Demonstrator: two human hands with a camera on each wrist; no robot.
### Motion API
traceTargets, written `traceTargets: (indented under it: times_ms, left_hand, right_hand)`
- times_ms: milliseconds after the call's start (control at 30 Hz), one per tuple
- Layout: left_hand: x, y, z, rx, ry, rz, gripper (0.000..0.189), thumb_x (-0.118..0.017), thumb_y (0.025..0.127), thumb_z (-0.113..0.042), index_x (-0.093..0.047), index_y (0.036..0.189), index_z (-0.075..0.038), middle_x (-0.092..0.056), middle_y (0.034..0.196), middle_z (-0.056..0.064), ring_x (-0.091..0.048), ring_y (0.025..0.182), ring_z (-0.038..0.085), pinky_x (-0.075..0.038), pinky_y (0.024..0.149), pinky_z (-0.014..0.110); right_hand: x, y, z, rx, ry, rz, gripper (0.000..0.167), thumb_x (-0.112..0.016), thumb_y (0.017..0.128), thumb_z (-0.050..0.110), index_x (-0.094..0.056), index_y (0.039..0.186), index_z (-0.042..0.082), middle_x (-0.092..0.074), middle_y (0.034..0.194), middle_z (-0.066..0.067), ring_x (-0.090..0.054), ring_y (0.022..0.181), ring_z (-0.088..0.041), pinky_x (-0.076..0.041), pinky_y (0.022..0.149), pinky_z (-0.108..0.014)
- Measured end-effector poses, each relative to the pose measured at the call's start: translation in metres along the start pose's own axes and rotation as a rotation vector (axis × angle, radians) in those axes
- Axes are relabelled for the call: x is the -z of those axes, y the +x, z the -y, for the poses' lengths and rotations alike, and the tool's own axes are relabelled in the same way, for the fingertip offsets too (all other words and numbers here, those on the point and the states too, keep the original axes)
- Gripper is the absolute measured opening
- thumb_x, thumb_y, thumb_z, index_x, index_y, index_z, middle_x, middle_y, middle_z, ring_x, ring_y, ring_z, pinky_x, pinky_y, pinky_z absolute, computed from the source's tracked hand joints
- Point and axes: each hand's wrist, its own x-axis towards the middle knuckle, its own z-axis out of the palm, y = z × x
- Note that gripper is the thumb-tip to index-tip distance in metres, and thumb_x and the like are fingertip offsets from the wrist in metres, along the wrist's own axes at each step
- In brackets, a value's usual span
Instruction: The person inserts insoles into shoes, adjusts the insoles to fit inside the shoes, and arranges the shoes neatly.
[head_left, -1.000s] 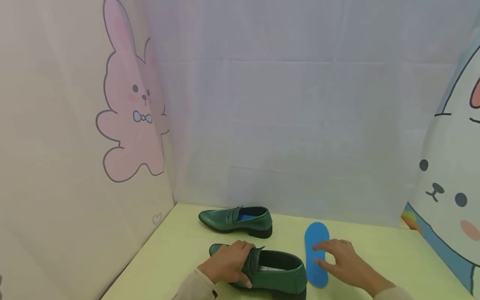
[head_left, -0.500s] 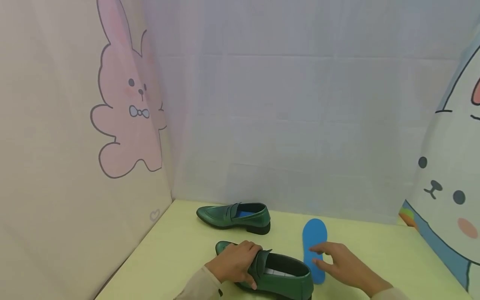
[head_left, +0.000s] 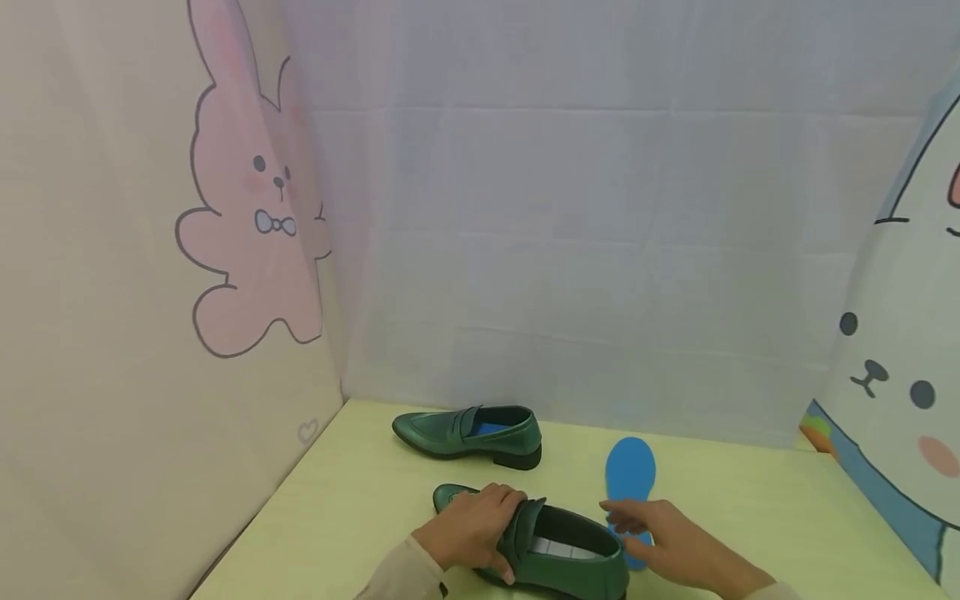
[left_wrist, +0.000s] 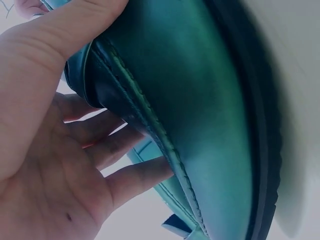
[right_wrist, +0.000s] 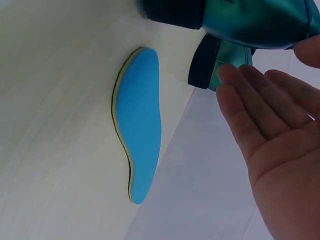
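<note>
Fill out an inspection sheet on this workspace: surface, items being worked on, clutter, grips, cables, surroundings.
Surface: pale yellow tabletop.
Job's things: green near shoe, toe to the left, pale lining showing inside; matching far shoe behind it, blue inside; loose blue insole lying flat to the right of both.
Clutter: nothing seen.
Left grip: left hand holds the near shoe across its upper, thumb on the near side.
Right grip: right hand by the near shoe's heel, partly hiding the insole in the head view; contact with the shoe unclear.
Cables: nothing seen.
Surroundings: pale back wall; pink rabbit print at left, white animal print at right.
</note>
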Motion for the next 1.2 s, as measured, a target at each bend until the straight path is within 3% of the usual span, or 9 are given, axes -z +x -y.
traceTargets:
  times_ms: [133,233,433,600,733,833,967,1200]
  left_hand:
    - [0.0,0.001,0.001,-0.002,0.02,0.014,0.105,-0.078,0.067,-0.074,-0.045,0.146,-0.014,-0.053,0.137,-0.001,-0.053,0.123,0.013,-0.057,0.081,0.029]
    - [0.0,0.002,0.0,0.012,0.0,0.039,0.106,-0.079,0.067,-0.074,-0.044,0.148,-0.015,-0.052,0.139,-0.001,-0.053,0.125,0.013,-0.057,0.082,0.03]
    - [0.003,-0.002,-0.004,0.045,-0.102,0.08,0.114,-0.078,0.07,-0.07,-0.034,0.158,-0.013,-0.042,0.154,0.002,-0.045,0.137,0.018,-0.054,0.095,0.035]
    - [0.008,-0.008,-0.013,0.107,-0.229,0.075,0.108,-0.062,0.082,-0.075,-0.03,0.16,-0.009,-0.033,0.162,0.009,-0.041,0.143,0.023,-0.047,0.107,0.04]
    - [0.016,-0.005,-0.025,0.178,-0.322,-0.014,0.084,-0.048,0.093,-0.072,-0.052,0.149,-0.009,-0.059,0.141,0.002,-0.06,0.124,0.016,-0.055,0.094,0.036]
    - [0.022,-0.001,-0.035,0.203,-0.347,-0.066,0.064,-0.05,0.098,-0.064,-0.069,0.13,-0.012,-0.072,0.114,-0.004,-0.068,0.101,0.011,-0.058,0.082,0.032]
    - [0.027,0.003,-0.044,0.25,-0.327,-0.085,0.045,-0.062,0.098,-0.051,-0.077,0.113,-0.012,-0.074,0.098,-0.004,-0.069,0.089,0.01,-0.058,0.075,0.032]
    - [0.027,0.008,-0.05,0.313,-0.304,-0.119,0.038,-0.071,0.095,-0.044,-0.08,0.106,-0.009,-0.075,0.09,-0.001,-0.068,0.083,0.015,-0.057,0.072,0.033]
  right_hand:
    - [-0.004,0.001,0.004,-0.003,0.055,0.04,0.041,-0.052,0.094,-0.006,-0.056,0.134,-0.014,-0.067,0.12,-0.022,-0.068,0.097,-0.01,-0.059,0.074,-0.03]
    - [-0.006,0.001,0.007,-0.025,0.046,0.067,0.042,-0.054,0.091,-0.006,-0.059,0.133,-0.011,-0.068,0.119,-0.017,-0.066,0.096,-0.009,-0.058,0.073,-0.03]
    - [-0.005,0.0,0.011,-0.036,0.004,0.099,0.045,-0.055,0.088,-0.005,-0.06,0.133,-0.011,-0.069,0.12,-0.013,-0.066,0.097,-0.009,-0.057,0.074,-0.031]
    - [-0.004,0.001,0.014,-0.028,0.032,0.105,0.044,-0.053,0.09,-0.004,-0.059,0.133,-0.012,-0.07,0.117,-0.013,-0.067,0.095,-0.009,-0.056,0.07,-0.029]
    - [-0.006,-0.001,0.016,-0.071,0.029,0.102,0.041,-0.051,0.093,0.0,-0.062,0.132,-0.008,-0.072,0.115,-0.007,-0.067,0.095,-0.008,-0.056,0.071,-0.029]
    - [-0.008,-0.003,0.018,-0.121,0.052,0.113,0.036,-0.053,0.1,0.009,-0.063,0.132,-0.006,-0.071,0.116,-0.01,-0.068,0.095,-0.01,-0.057,0.074,-0.031]
    - [-0.011,-0.005,0.021,-0.122,0.064,0.121,0.041,-0.055,0.106,0.022,-0.061,0.132,-0.009,-0.069,0.117,-0.019,-0.069,0.094,-0.015,-0.058,0.074,-0.032]
    - [-0.015,-0.007,0.021,-0.095,0.053,0.096,0.042,-0.051,0.108,0.023,-0.06,0.133,-0.009,-0.067,0.12,-0.024,-0.07,0.101,-0.023,-0.059,0.076,-0.033]
